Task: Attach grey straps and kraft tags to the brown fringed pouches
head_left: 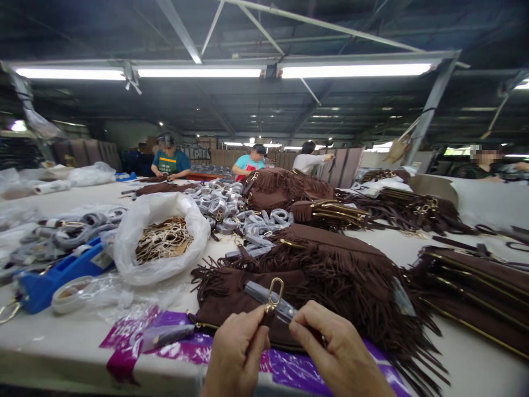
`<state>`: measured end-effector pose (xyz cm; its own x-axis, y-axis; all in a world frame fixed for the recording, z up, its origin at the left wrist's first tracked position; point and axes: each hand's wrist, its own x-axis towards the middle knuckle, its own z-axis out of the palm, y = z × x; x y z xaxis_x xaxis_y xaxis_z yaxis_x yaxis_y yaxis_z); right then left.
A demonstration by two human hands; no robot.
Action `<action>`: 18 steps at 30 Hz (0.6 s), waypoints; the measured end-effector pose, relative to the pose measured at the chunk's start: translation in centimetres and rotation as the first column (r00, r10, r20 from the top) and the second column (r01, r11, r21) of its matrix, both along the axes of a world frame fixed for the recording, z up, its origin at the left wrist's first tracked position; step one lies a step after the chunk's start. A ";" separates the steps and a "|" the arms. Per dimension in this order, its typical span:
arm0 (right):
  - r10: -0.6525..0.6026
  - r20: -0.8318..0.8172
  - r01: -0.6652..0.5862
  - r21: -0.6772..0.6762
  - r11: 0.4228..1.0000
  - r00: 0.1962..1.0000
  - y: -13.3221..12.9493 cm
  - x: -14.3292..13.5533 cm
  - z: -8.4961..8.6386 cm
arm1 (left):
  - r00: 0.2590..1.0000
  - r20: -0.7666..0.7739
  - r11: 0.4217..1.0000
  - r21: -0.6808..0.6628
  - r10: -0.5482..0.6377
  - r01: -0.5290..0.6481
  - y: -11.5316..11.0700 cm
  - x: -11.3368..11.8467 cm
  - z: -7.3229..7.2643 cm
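Observation:
My left hand (237, 350) pinches a short dark strap end just below a gold metal clasp (276, 292), which stands upright above the fingertips. My right hand (336, 347) has its thumb and fingers pressed together at the near end of a plastic-wrapped strip (264, 294); exactly what sits between them is partly hidden. Behind the clasp, the strip slants over a dark brown fringed bag (235, 284). That bag lies on purple printed plastic (297, 372) at the table's front edge. Another wrapped piece (169, 334) lies left of my hands, beside the bag's zipper end.
A white plastic bag (202, 234) of strings stands left, near a blue tape dispenser (61, 281) and tape roll (70, 295). Wrapped coiled straps (231, 207) and stacked brown bags (479, 292) cover much of the table (467, 347). Several people work beyond.

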<state>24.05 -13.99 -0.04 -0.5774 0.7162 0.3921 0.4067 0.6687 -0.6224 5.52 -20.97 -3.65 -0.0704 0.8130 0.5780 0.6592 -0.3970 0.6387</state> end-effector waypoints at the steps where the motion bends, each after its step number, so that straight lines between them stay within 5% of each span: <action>1: -0.008 0.007 0.008 0.018 1.000 1.000 -0.1 -0.1 0.1 | 0.998 -0.067 0.997 0.078 0.017 -0.012 0.1 0.1 -0.3; 4: -0.024 0.020 0.023 0.051 0.998 0.999 -0.4 -0.1 0.4 | 0.977 -0.209 0.975 0.221 0.050 -0.003 0.3 0.2 -1.0; 8: -0.002 -0.063 0.003 0.023 1.000 0.998 -0.3 0.0 0.1 | 0.950 -0.312 0.966 0.253 0.026 0.057 0.5 0.6 -1.2; 11: -0.006 -0.185 -0.023 -0.157 0.987 0.983 0.0 0.0 -0.9 | 0.943 -0.333 0.959 0.267 0.003 0.092 0.6 1.1 -1.5; 15: -0.069 -0.412 -0.193 -0.560 0.806 0.909 0.5 0.1 -3.1 | 0.964 -0.259 0.978 0.183 -0.054 0.104 0.9 2.2 -2.8; 18: -0.075 -0.523 -0.357 -0.673 0.647 0.849 0.8 0.5 -4.4 | 0.972 -0.189 0.981 0.101 -0.144 0.165 1.0 2.8 -3.3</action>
<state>24.58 -13.19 -4.43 -0.5937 0.8043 0.0244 -0.1353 -0.0699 -0.9883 8.35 -19.93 -6.97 0.1640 0.7333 0.6598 0.6840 -0.5665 0.4596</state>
